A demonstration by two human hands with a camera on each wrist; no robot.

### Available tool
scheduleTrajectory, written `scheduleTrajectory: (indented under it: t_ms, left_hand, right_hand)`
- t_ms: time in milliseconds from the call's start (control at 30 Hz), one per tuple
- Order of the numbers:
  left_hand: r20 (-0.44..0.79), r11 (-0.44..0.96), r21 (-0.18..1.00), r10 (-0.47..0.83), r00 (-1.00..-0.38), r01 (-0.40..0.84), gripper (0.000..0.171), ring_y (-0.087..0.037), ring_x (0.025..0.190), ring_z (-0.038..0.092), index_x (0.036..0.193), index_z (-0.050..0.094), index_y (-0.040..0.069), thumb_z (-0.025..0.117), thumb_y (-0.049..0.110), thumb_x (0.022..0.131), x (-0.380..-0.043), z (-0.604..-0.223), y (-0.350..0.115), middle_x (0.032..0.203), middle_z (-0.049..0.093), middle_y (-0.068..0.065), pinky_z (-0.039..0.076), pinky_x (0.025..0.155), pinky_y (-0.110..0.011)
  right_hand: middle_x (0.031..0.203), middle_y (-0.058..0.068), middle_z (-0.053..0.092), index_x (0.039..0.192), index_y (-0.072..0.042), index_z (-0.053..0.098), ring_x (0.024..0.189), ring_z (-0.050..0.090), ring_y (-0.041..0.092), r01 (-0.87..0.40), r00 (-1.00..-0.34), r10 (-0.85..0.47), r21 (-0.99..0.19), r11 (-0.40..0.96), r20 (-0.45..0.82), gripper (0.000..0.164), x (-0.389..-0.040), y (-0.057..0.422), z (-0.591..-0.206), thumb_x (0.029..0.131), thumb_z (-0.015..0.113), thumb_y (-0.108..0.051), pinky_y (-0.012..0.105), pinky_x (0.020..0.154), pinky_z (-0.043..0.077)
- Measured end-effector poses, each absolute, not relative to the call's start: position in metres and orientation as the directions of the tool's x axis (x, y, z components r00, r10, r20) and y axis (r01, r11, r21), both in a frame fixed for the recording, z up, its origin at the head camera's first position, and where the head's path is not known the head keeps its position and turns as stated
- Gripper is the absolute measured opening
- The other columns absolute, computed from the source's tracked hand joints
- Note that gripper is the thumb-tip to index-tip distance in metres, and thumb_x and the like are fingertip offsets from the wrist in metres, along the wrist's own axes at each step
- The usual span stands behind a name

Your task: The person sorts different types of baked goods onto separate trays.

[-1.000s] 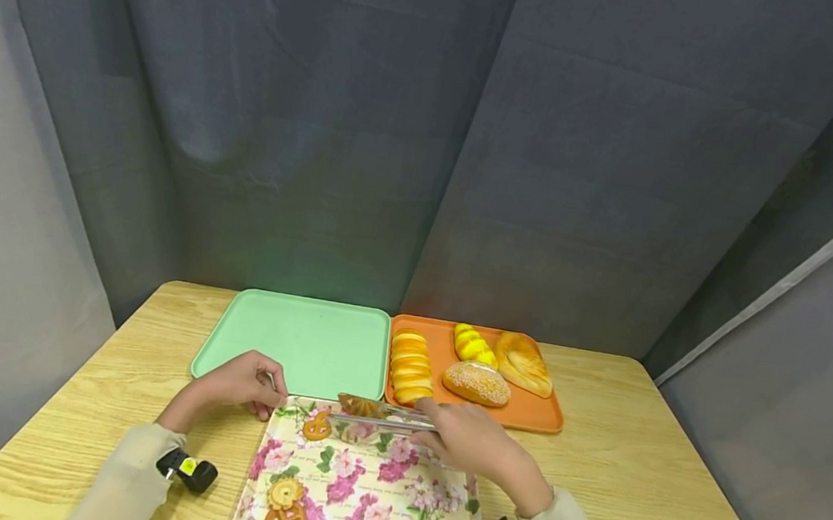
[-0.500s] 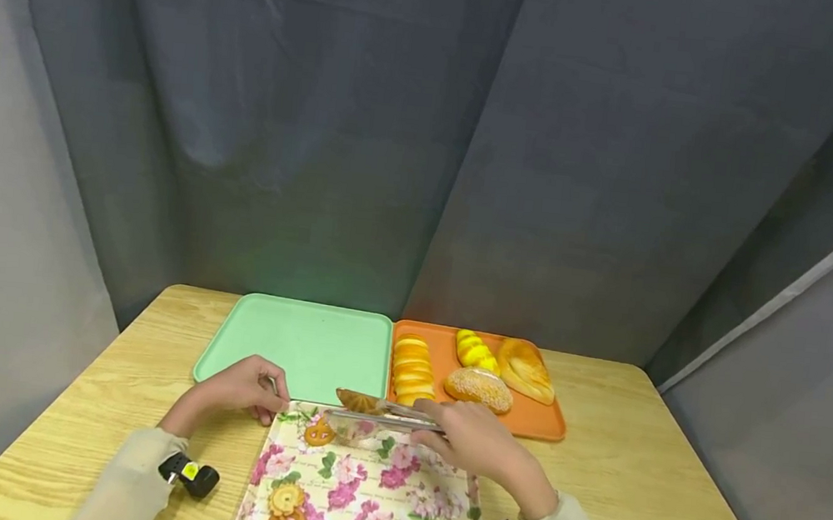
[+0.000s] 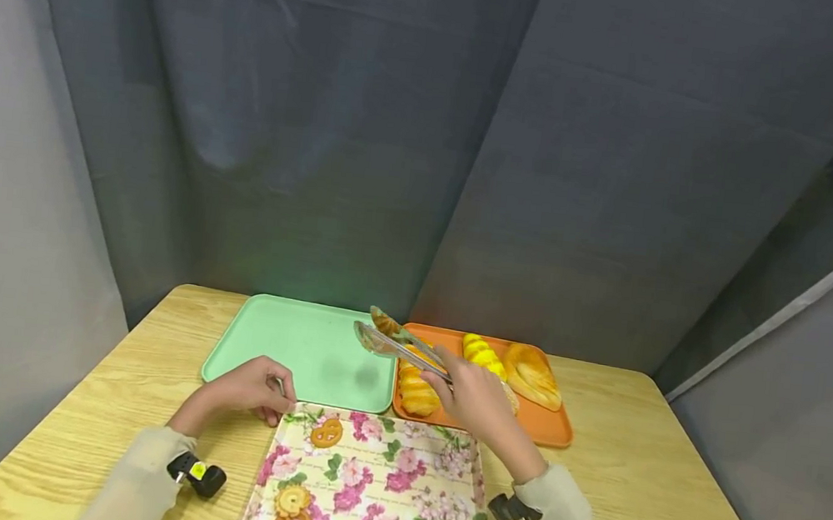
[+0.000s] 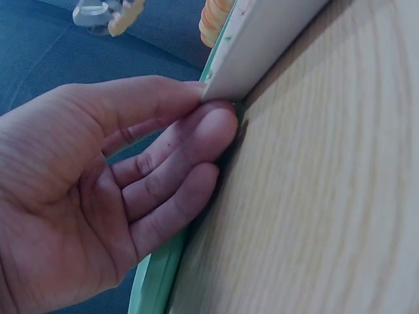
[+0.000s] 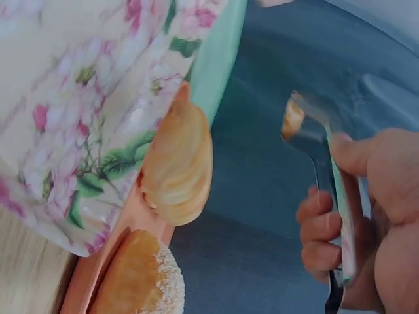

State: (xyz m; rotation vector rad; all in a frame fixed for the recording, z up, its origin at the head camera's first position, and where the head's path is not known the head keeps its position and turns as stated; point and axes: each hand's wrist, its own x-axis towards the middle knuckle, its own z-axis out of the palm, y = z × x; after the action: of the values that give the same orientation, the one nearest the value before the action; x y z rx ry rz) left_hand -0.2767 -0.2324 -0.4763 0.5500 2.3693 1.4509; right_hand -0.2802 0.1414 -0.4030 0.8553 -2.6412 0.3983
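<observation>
My left hand (image 3: 253, 391) pinches the far left corner of the floral tray (image 3: 424, 495); in the left wrist view the thumb lies over its pale edge (image 4: 255, 59) with fingers beneath. My right hand (image 3: 474, 399) holds metal tongs (image 3: 411, 350), raised over the seam between the green tray (image 3: 296, 340) and the orange tray (image 3: 550, 432). The two tong heads stand apart. One head shows a brown-tan patch (image 5: 293, 118); I cannot tell whether it is a small pastry or a reflection. Two pretzels (image 3: 327, 433) and a round fluted cookie (image 3: 292, 499) lie on the floral tray.
On the orange tray are a ridged loaf (image 3: 419, 392), partly behind the tongs, a yellow striped bread (image 3: 484, 354), a large curved bread (image 3: 533, 378) and a seeded bun (image 5: 141, 275). A grey curtain (image 3: 323, 134) hangs behind the wooden table (image 3: 636, 482).
My right hand has lifted the tongs up and away from over the floral tray's far edge, and their heads have spread apart. The left hand stays at the tray corner.
</observation>
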Motion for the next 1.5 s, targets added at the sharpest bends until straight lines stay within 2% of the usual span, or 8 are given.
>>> scheduleTrajectory:
  t_ms: [133, 233, 467, 633, 800, 967, 1233, 1500]
  left_hand:
    - [-0.063, 0.416, 0.895, 0.469, -0.881, 0.158, 0.013, -0.02, 0.059, 0.069, 0.09, 0.073, -0.005, 0.073, 0.007, 0.091, -0.277, -0.476, -0.232, 0.072, 0.073, -0.017, 0.059, 0.059, -0.035]
    - [-0.065, 0.415, 0.897, 0.47, -0.88, 0.155, 0.013, -0.02, 0.059, 0.069, 0.09, 0.073, -0.005, 0.074, 0.008, 0.091, -0.278, -0.476, -0.232, 0.072, 0.073, -0.018, 0.058, 0.058, -0.035]
    - [-0.071, 0.41, 0.901, 0.467, -0.881, 0.144, 0.013, -0.02, 0.059, 0.069, 0.09, 0.073, -0.005, 0.074, 0.008, 0.091, -0.279, -0.477, -0.232, 0.072, 0.073, -0.019, 0.059, 0.059, -0.035]
    - [-0.067, 0.411, 0.899, 0.468, -0.881, 0.15, 0.013, -0.02, 0.059, 0.069, 0.09, 0.073, -0.005, 0.073, 0.007, 0.092, -0.279, -0.477, -0.231, 0.071, 0.073, -0.017, 0.059, 0.059, -0.035]
    - [-0.065, 0.414, 0.897, 0.467, -0.882, 0.153, 0.013, -0.019, 0.058, 0.069, 0.09, 0.073, -0.005, 0.073, 0.007, 0.092, -0.279, -0.477, -0.23, 0.071, 0.073, -0.016, 0.058, 0.059, -0.035]
    - [-0.062, 0.418, 0.895, 0.469, -0.881, 0.159, 0.013, -0.019, 0.059, 0.069, 0.09, 0.073, -0.006, 0.073, 0.007, 0.092, -0.28, -0.478, -0.23, 0.071, 0.073, -0.016, 0.058, 0.058, -0.035]
    - [-0.064, 0.417, 0.895, 0.469, -0.881, 0.157, 0.013, -0.019, 0.058, 0.069, 0.09, 0.073, -0.006, 0.073, 0.007, 0.092, -0.281, -0.479, -0.232, 0.07, 0.073, -0.014, 0.058, 0.058, -0.035]
    - [-0.067, 0.408, 0.901, 0.467, -0.882, 0.148, 0.013, -0.018, 0.058, 0.069, 0.09, 0.072, -0.005, 0.073, 0.008, 0.092, -0.281, -0.48, -0.233, 0.07, 0.073, -0.014, 0.059, 0.06, -0.036]
  right_hand:
    - [0.056, -0.003, 0.047, 0.134, -0.001, 0.062, 0.042, 0.033, 0.009, -0.545, -0.807, -0.453, -0.182, 0.818, 0.38, 0.048, -0.291, 0.136, -0.402, 0.101, 0.063, -0.036, 0.023, 0.043, 0.026]
    - [0.054, -0.004, 0.045, 0.137, -0.001, 0.06, 0.041, 0.031, 0.01, -0.517, -0.829, -0.431, -0.195, 0.833, 0.356, 0.049, -0.298, 0.133, -0.403, 0.102, 0.061, -0.036, 0.023, 0.043, 0.025]
    - [0.062, 0.001, 0.056, 0.135, -0.003, 0.061, 0.043, 0.039, 0.013, -0.514, -0.834, -0.443, -0.171, 0.841, 0.329, 0.046, -0.315, 0.128, -0.403, 0.1, 0.065, -0.033, 0.026, 0.043, 0.031]
    - [0.052, -0.001, 0.044, 0.14, -0.006, 0.058, 0.04, 0.033, 0.014, -0.486, -0.857, -0.436, -0.146, 0.862, 0.275, 0.049, -0.328, 0.124, -0.405, 0.101, 0.064, -0.035, 0.026, 0.042, 0.025]
    - [0.057, 0.001, 0.05, 0.13, -0.008, 0.063, 0.042, 0.041, 0.015, -0.438, -0.887, -0.411, -0.102, 0.893, 0.21, 0.043, -0.339, 0.12, -0.41, 0.1, 0.064, -0.038, 0.027, 0.041, 0.029]
    - [0.063, 0.001, 0.055, 0.124, -0.007, 0.065, 0.046, 0.047, 0.016, -0.427, -0.896, -0.405, -0.107, 0.898, 0.181, 0.039, -0.345, 0.119, -0.414, 0.1, 0.065, -0.038, 0.028, 0.043, 0.033]
    - [0.062, 0.001, 0.05, 0.105, -0.008, 0.065, 0.048, 0.044, 0.014, -0.44, -0.892, -0.418, -0.113, 0.891, 0.173, 0.029, -0.345, 0.117, -0.416, 0.099, 0.067, -0.037, 0.027, 0.045, 0.031]
    - [0.06, 0.002, 0.049, 0.099, -0.009, 0.065, 0.044, 0.04, 0.014, -0.451, -0.886, -0.427, -0.117, 0.885, 0.184, 0.026, -0.344, 0.116, -0.417, 0.098, 0.069, -0.035, 0.025, 0.042, 0.029]
